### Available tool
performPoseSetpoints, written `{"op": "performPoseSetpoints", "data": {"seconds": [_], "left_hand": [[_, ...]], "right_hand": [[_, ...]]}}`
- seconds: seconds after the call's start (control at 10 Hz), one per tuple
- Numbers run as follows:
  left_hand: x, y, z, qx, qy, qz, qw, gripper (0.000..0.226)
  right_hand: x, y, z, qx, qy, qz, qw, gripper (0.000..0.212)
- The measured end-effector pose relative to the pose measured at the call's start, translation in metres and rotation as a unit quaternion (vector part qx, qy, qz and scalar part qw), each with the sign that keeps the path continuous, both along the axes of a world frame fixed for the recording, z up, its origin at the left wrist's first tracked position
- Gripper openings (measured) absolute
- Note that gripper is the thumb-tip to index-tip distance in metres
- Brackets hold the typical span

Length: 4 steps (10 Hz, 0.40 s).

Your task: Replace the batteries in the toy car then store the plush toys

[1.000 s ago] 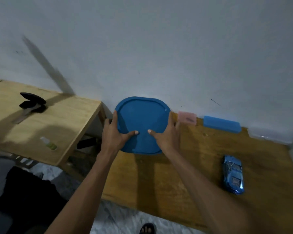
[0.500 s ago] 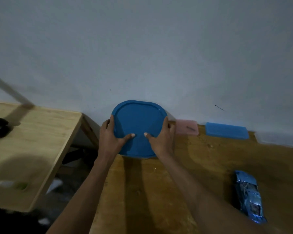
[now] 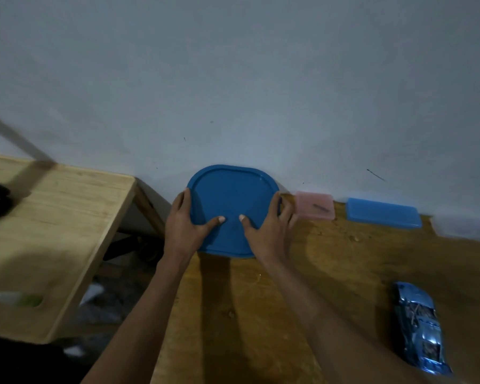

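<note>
Car (image 3: 420, 328): blue toy, lying on the worktop (image 3: 330, 273) at right, well apart from both hands.
Lid (image 3: 233, 203): blue, at the worktop's back left corner by the wall; what is under it is hidden.
Left hand (image 3: 185, 228): fingers curled round lid's left edge, thumb on top.
Right hand (image 3: 269, 228): grips right edge, thumb on top.
Risk: uneven pressing may leave one side unseated; lid sits near the worktop's edge and could slide off.
Plush toys: not visible.
</note>
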<state>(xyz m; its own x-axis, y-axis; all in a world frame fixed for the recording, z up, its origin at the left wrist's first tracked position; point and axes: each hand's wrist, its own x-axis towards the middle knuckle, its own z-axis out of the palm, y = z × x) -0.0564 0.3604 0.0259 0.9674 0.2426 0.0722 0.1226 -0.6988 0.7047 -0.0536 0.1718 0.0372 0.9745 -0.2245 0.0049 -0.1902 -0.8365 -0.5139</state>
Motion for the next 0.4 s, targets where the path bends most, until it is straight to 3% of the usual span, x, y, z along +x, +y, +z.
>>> {"op": "performPoseSetpoints", "data": {"seconds": [0.2, 0.3, 0.4], "left_hand": [[-0.003, -0.003, 0.006, 0.022, 0.038, -0.003, 0.999, 0.112], [-0.011, -0.009, 0.021, 0.048, 0.055, 0.022, 0.997, 0.108], [-0.033, -0.018, 0.028, 0.026, -0.003, 0.042, 0.999, 0.094]], "right_hand": [[0.001, -0.001, 0.006, -0.025, 0.045, 0.021, 0.998, 0.102], [-0.002, -0.009, 0.022, 0.021, 0.077, 0.034, 0.996, 0.101], [-0.013, -0.022, 0.034, 0.031, 0.011, 0.058, 0.998, 0.095]]}}
